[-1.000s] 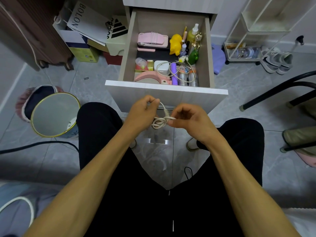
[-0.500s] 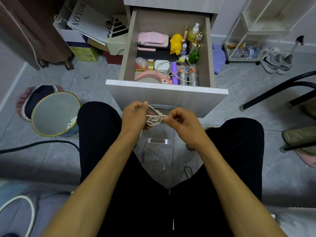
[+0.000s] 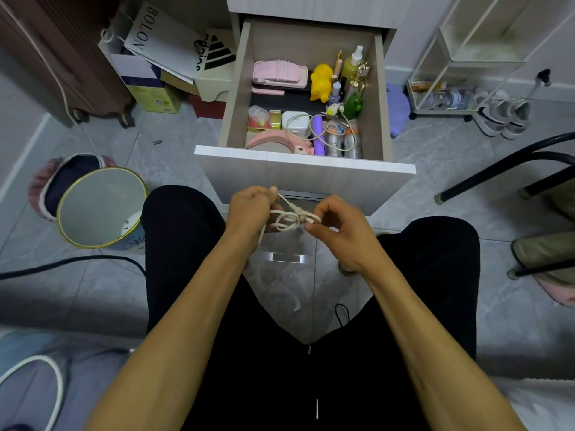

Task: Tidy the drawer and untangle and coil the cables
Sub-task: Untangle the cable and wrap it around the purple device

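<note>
1. The white cable (image 3: 287,219) is a thin, smooth, round cord gathered into a small bundle of loops, held in the air between the knees, just in front of the open drawer (image 3: 306,164).
2. The bundle's long axis runs left to right between the two hands; one short straight tail points up and away toward the left thumb.
3. The left hand (image 3: 252,209) grasps the left side of the loops, fingers curled around them. A strand hangs down below this hand.
4. The right hand (image 3: 337,227) pinches the right end of the bundle between thumb and fingertip, the other fingers curled.
5. How the loops cross inside the left palm is hidden, and the plug ends are too small to make out.
6. The drawer is pale wood-grain laminate. Inside lies a second pale cable (image 3: 323,132), loosely draped over a white charger block (image 3: 295,123) and some clear bottles.
7. Farther back sit a glossy yellow duck toy (image 3: 321,82) and a pink ribbed case (image 3: 280,73).
8. A round gold-rimmed bin (image 3: 101,209) stands on the grey tiled floor to the left.
</note>
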